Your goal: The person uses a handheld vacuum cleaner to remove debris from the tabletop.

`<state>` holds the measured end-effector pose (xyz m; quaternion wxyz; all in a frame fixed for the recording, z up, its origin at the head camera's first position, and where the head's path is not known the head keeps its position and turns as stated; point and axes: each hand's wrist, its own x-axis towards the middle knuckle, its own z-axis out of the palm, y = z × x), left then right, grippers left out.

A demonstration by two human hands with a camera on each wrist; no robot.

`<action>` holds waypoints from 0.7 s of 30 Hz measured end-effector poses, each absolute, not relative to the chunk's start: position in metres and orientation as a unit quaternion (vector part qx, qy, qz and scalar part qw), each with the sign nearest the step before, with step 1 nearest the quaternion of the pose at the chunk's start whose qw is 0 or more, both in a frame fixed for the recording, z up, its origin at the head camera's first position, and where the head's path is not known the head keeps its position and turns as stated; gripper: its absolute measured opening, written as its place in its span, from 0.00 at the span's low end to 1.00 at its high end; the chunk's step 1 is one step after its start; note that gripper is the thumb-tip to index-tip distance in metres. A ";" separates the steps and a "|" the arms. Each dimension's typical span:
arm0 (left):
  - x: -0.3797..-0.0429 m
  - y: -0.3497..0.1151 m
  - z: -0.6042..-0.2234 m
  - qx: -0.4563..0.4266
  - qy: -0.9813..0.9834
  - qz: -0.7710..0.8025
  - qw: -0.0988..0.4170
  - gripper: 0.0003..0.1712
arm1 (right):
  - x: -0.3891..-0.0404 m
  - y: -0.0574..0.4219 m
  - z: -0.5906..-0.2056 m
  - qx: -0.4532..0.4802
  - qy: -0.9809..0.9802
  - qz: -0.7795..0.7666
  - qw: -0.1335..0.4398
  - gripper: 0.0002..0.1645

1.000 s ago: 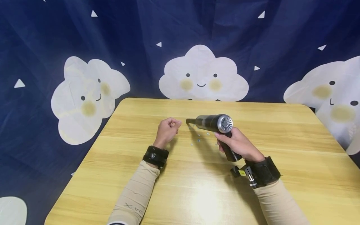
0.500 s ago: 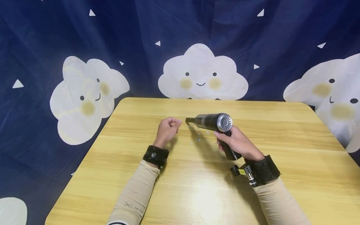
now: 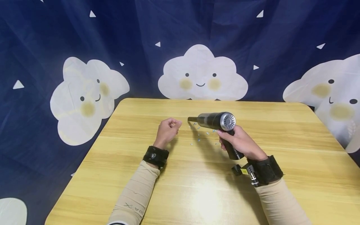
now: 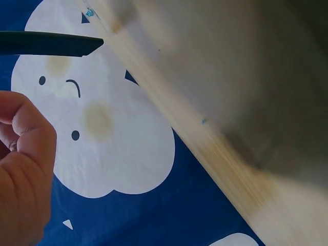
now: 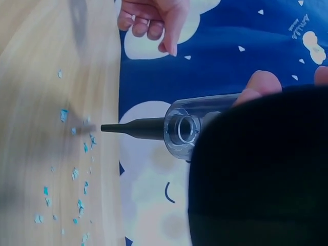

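My right hand (image 3: 244, 144) grips the handle of a black and silver handheld vacuum cleaner (image 3: 212, 120). Its slim dark nozzle (image 5: 138, 128) points left, just above the tabletop. Small blue and white scraps (image 5: 64, 115) lie scattered on the wood under and around the nozzle; in the head view the vacuum's body hides some of them. To the left of the nozzle tip is my left hand (image 3: 167, 131), its fingers loosely curled and holding nothing. The right wrist view shows a clear chamber (image 5: 179, 130) behind the nozzle.
A light wooden table (image 3: 112, 175) spreads beneath both hands. Behind it hangs a dark blue curtain (image 3: 140, 31) with white clouds and triangles. Black straps (image 3: 156, 156) circle both wrists, and a small camera (image 3: 243, 170) sits on the right one.
The vacuum cleaner and my right hand have shifted slightly to the right, showing more scraps beneath the nozzle. My left hand stays where it was.
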<state>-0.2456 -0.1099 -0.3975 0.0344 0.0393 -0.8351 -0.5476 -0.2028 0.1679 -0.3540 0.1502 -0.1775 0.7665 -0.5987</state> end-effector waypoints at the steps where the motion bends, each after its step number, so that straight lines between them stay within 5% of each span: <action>1: -0.246 -0.110 -0.397 0.038 -0.834 -0.549 0.036 0.12 | -0.203 0.169 -0.353 -0.177 0.767 -0.598 0.149 0.26; 12: -0.255 -0.103 -0.392 0.010 -0.830 -0.556 0.045 0.10 | -0.203 0.196 -0.331 -0.175 0.793 -0.576 0.090 0.21; 21: -0.248 -0.109 -0.398 0.030 -0.836 -0.547 0.038 0.11 | -0.199 0.198 -0.329 -0.176 0.792 -0.576 0.102 0.21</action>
